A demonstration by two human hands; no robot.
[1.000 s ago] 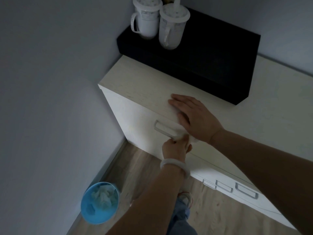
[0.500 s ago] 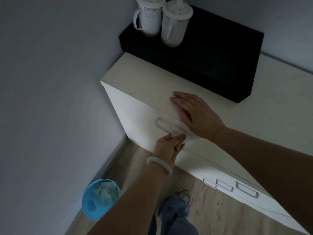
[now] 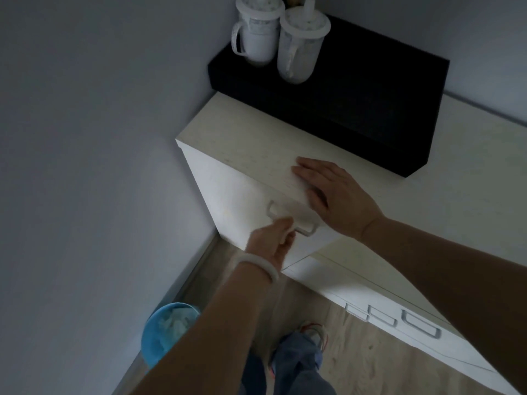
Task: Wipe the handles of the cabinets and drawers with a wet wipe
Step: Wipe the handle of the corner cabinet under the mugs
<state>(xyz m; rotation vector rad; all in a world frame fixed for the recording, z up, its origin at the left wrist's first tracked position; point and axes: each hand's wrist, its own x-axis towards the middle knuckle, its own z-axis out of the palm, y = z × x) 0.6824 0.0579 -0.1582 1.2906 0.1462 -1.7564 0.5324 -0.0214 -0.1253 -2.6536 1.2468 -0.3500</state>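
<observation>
Presently the handle (image 3: 292, 219) under attention sits at centre frame, on the front of the pale cabinet (image 3: 228, 201), just under its top edge. The left hand (image 3: 271, 240) is at the middle of the handle bar, fingers curled toward it. The wipe cannot be made out in this dim light, so whether the fingers pinch it against the bar cannot be told. The right hand (image 3: 333, 195) lies flat on the cabinet top (image 3: 427, 223), fingers straight, close above the handle's right end, apparently bracing.

Judgement: the step in hand is the rub along this bar. To do it well, the fingers should wrap the bar fully and travel end to end, including the two bent corners and the underside, with the flat hand kept down so the front does not swing or slide out.

Room to move: the wall (image 3: 85, 166) fills the left of the frame and meets the cabinet side, so the left elbow has little outward room; strokes are better run toward the right. More handles (image 3: 419, 327) show at lower right on a lower unit, well apart from this one and not yet reached. A blue bin (image 3: 154, 334) holding crumpled material stands on the floor at lower left, near the person's foot. A black box (image 3: 370, 89) with two lidded cups (image 3: 279, 38) occupies the upper frame, behind the flat hand and apart from it.
</observation>
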